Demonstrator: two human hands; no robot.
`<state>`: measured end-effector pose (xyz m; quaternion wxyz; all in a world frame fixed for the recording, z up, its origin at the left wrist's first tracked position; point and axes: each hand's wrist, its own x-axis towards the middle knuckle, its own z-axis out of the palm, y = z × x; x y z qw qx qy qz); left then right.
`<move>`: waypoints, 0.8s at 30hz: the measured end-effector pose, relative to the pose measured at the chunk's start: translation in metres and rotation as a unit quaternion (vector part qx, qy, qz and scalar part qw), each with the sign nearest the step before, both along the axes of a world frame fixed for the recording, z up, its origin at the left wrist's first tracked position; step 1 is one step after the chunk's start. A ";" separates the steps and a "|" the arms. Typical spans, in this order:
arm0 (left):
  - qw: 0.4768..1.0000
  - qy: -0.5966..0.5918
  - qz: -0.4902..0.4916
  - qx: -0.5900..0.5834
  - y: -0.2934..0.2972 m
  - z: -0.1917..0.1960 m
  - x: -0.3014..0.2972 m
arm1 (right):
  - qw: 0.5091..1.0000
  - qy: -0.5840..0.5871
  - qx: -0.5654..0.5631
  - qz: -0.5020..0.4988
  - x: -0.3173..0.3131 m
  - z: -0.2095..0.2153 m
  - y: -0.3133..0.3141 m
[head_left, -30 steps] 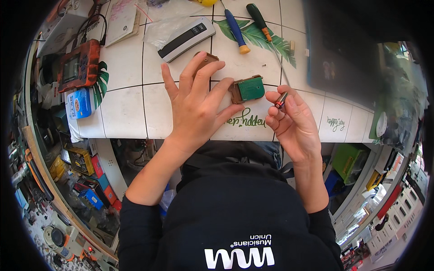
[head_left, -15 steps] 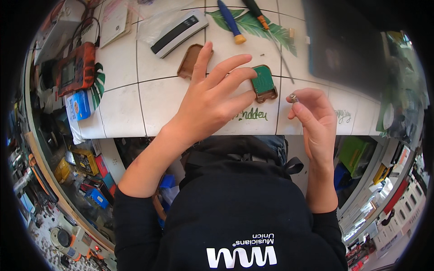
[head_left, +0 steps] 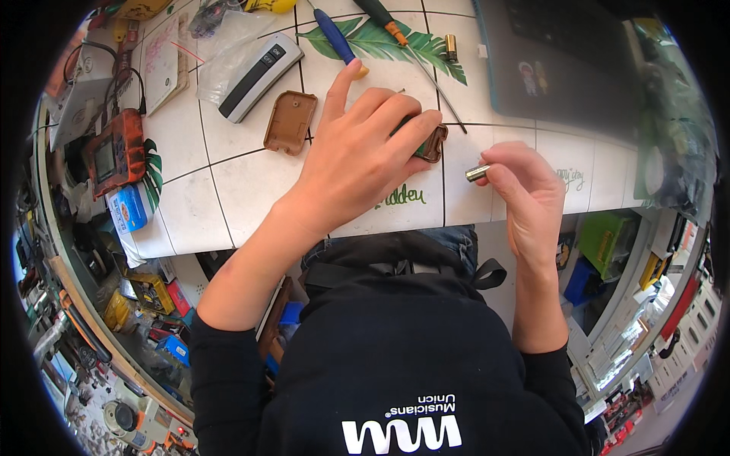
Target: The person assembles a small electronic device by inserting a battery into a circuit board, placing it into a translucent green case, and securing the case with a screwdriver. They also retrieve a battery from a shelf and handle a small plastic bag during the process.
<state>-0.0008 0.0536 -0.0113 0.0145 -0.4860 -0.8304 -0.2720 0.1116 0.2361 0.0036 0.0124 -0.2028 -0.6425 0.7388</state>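
My left hand (head_left: 361, 148) reaches over a small brown case half (head_left: 436, 144) with a green circuit board inside. Its thumb and fingers close around the case's edges and cover most of the board. To the right, my right hand (head_left: 525, 178) pinches a small cylindrical battery (head_left: 477, 173) between thumb and fingertips, just apart from the case. The other brown case half (head_left: 290, 121), a shell, lies left of my left hand, inner side up. A second small battery (head_left: 451, 48) stands or lies farther back; I cannot tell which.
A blue screwdriver (head_left: 333, 36) and a long black-and-orange screwdriver (head_left: 411, 52) lie behind my hands. A grey-and-black remote-like device (head_left: 261, 76) rests at the back left. An orange-red handheld instrument (head_left: 114, 156) and blue box (head_left: 128, 207) line the left side. A dark laptop (head_left: 563, 76) occupies the back right.
My left hand has closed around the brown case half with the board. My right hand still pinches the battery, now turned so its side shows. The whole view has shifted slightly.
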 end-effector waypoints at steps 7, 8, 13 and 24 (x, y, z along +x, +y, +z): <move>0.998 -0.012 0.051 0.023 -0.004 -0.008 0.014 | 0.959 0.135 0.243 -0.052 -0.008 -0.008 -0.015; 0.998 -0.014 0.052 0.029 -0.005 -0.010 0.015 | 0.917 0.181 0.354 -0.034 -0.008 -0.009 -0.015; 0.998 -0.026 0.050 0.037 -0.006 -0.009 0.014 | 0.888 0.246 0.388 -0.027 -0.016 -0.009 -0.018; 0.996 -0.046 0.039 0.071 -0.011 -0.013 0.010 | 0.959 0.114 0.258 -0.032 -0.024 -0.014 -0.016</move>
